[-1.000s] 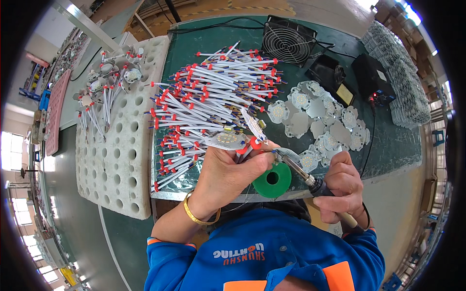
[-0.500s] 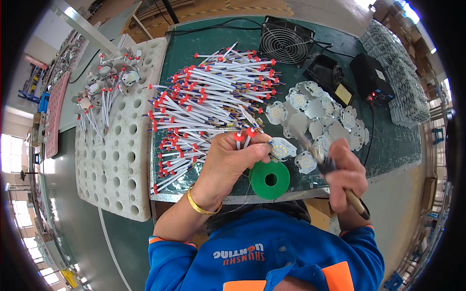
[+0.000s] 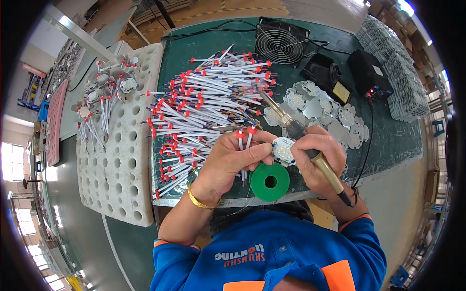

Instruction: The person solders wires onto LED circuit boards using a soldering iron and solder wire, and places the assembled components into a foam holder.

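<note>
My left hand [image 3: 228, 157] is closed. It pinches the edge of a round LED board [image 3: 283, 151] whose yellow chips face up, and two white cables [image 3: 241, 137] with red collars stand between its fingers. My right hand [image 3: 320, 157] grips a soldering iron [image 3: 294, 129], its fingers against or close to the board's right edge. The iron slants up and left, its metal tip above the edge of the cable pile, pointing away from the board. Below the board lies a green spool [image 3: 255, 185] with thin wire trailing off toward me.
A big heap of white cables [image 3: 208, 104] with red collars fills the table's left half. More LED boards [image 3: 313, 109] lie right, before an iron stand [image 3: 323, 72], black power unit [image 3: 366, 75], fan [image 3: 279, 43] and stacked grey parts [image 3: 393, 68]. A perforated white foam block [image 3: 116, 160] stands left.
My right hand has come left to the LED board, and the iron now points up-left over the cables. The left hand stays nearly in place, the board in it slightly turned.
</note>
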Motion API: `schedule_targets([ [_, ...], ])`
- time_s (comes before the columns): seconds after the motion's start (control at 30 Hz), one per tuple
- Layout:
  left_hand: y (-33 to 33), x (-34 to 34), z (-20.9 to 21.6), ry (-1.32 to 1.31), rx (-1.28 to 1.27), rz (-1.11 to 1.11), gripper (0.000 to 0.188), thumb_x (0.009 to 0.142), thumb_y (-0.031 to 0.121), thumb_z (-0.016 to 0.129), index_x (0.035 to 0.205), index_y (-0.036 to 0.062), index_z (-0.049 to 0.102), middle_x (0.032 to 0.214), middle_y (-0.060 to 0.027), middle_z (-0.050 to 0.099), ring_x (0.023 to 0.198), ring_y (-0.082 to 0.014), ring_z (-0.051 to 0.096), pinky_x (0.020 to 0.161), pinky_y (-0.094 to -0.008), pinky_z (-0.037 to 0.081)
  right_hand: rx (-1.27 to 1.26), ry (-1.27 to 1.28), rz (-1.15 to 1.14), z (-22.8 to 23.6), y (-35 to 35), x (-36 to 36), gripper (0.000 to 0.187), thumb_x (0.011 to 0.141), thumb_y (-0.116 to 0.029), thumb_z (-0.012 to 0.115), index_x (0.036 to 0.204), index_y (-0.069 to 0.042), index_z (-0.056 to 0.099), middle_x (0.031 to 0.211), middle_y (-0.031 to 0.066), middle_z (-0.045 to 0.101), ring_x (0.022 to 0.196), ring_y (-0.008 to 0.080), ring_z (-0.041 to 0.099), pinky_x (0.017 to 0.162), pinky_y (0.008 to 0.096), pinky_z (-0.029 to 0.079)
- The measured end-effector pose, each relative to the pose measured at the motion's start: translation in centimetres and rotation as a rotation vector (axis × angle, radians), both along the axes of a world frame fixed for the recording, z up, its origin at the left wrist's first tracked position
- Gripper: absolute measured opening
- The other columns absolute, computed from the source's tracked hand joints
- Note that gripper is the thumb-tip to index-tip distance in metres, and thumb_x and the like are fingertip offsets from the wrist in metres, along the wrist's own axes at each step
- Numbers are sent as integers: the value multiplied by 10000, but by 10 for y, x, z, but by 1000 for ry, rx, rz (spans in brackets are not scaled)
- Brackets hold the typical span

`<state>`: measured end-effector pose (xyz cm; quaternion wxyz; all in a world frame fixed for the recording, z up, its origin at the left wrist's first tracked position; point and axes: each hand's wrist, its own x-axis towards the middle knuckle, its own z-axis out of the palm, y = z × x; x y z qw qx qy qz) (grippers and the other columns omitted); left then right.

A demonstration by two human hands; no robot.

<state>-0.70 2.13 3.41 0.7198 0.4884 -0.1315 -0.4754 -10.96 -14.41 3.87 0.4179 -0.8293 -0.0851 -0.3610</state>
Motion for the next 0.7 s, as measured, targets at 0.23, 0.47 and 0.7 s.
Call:
schedule_targets([
  [0.23,2,6,-10,-71,7,-83,252,842,295,624,868,46,646,656,-1,603,543,-35,439,497,-176,336,264,95,144,-2,-4,1,160,764,9,646,883,-20,544,765,89,568,671,164,535,589,260,411],
  [0.47,-6,0,-18,-125,0,-102,324,887,362,545,746,74,590,578,32,507,514,-37,395,476,-177,299,366,56,134,-16,8,3,208,778,-10,647,948,-20,527,775,83,550,713,144,524,631,252,411],
  [0.7,17,8,-17,14,-67,85,386,937,378,435,735,64,531,554,27,412,496,-60,329,470,-212,254,21,-60,-92,-16,-20,10,182,750,-23,659,891,-13,545,771,105,578,649,208,560,588,289,444],
])
